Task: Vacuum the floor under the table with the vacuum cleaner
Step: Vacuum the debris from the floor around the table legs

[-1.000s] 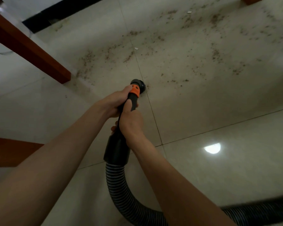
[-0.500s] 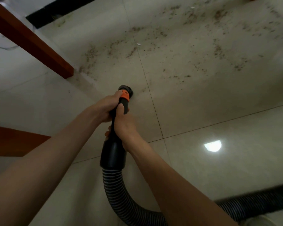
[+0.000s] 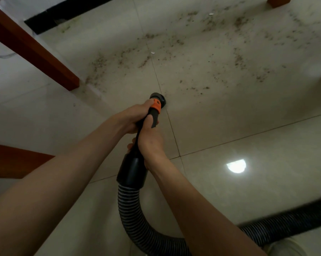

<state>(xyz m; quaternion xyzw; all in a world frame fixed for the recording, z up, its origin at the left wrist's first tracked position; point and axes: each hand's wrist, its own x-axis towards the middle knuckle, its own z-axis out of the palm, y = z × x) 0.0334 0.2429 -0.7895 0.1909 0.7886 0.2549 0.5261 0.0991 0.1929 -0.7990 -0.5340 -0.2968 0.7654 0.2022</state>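
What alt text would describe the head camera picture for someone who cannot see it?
Both hands, left hand ahead of right hand, grip a black vacuum nozzle with an orange collar, its ribbed hose trailing behind, aimed at brown crumbs scattered over beige floor tiles between reddish wooden table legs.

Both bare forearms extend from the lower frame edge and converge at centre. Left hand (image 3: 135, 118) sits farther forward, fingers curled in a grip. Right hand (image 3: 150, 140) sits directly behind it, fingers wrapped, thumb pointing forward.
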